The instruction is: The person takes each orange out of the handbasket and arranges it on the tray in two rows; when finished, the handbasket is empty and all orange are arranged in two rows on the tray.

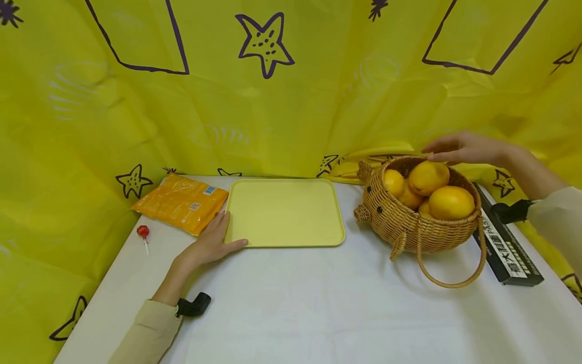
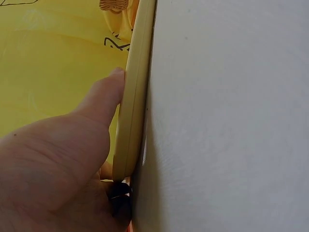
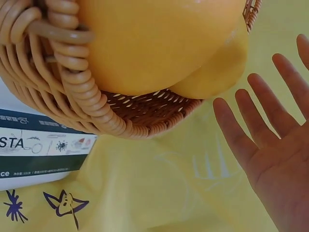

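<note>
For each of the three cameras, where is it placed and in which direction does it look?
Head: worn on the head, looks forward and down at the table; both forearms, left hand and right hand show.
Left wrist: sits low by the table, looks along the tray edge; the thumb shows.
Right wrist: looks past the open palm at the basket and fruit.
Shared: head and right wrist views both show the basket of fruit and the pasta box.

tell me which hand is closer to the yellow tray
Left. The left hand rests against the near-left corner of the yellow tray, thumb along its front edge. The right hand hovers open over the fruit in the wicker basket, well off to the tray's right.
</note>
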The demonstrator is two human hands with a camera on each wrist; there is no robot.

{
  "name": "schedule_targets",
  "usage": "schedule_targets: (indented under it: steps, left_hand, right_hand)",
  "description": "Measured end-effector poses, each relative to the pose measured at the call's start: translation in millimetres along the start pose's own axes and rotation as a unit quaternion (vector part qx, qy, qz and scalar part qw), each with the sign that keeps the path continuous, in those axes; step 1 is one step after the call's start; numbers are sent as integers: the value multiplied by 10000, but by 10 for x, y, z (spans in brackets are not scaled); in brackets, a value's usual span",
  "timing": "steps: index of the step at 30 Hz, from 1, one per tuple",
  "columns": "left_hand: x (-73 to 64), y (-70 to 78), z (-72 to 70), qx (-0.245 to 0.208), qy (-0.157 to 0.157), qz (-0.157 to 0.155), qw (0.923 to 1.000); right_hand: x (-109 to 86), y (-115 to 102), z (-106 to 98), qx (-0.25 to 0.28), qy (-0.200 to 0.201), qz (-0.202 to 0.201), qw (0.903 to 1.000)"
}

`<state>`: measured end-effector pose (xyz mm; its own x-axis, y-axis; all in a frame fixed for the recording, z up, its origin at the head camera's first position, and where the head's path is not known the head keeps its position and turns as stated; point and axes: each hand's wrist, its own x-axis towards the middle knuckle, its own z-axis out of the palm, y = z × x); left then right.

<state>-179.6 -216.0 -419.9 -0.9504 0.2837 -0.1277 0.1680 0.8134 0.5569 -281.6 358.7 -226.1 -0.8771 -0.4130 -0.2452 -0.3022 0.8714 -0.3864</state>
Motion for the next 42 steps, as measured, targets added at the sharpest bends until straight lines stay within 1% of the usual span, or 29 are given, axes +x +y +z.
schedule_targets:
  steps: [4,7,13,17,20,23,24,27,34,38,42]
  left_hand:
    - [15,-18,7,-8,-28,0,10000]
    - [26,-27,14,-6,-47,-6,10000]
    - [27,-37,14,0,-102,-69,9999]
    - [13,-27,2,-5,-149,-105,9998]
    - [6,-16,-4,13,-155,-102,9998]
    - [3,-13,-4,38,-129,-66,9999]
    - [2,-10,-5,41,-122,-63,9999]
    - [0,-3,-6,56,-95,-50,9999]
    - [-4,-13,3,62,-133,-61,9999]
    - [-3,-17,9,62,-164,-68,9998]
    - [5,-26,7,89,-162,-84,9998]
  right_hand:
    - [14,31,17,19,-58,-35,10000]
    - [24,49,19,-7,-190,-107,9998]
    - [40,52,-1,106,-974,-55,9952]
    - [45,28,-13,135,-1289,7,9916]
    - [55,15,-26,196,-1682,30,9855]
    - [67,13,-31,305,-2129,46,9766]
    - [68,12,-32,326,-2215,52,9746]
    - [66,4,-32,337,-2289,60,9729]
    - [107,-34,12,-189,-1943,76,9807]
    - [182,-62,40,-249,-1869,62,9821]
    - [265,-79,61,-62,-1882,77,9821]
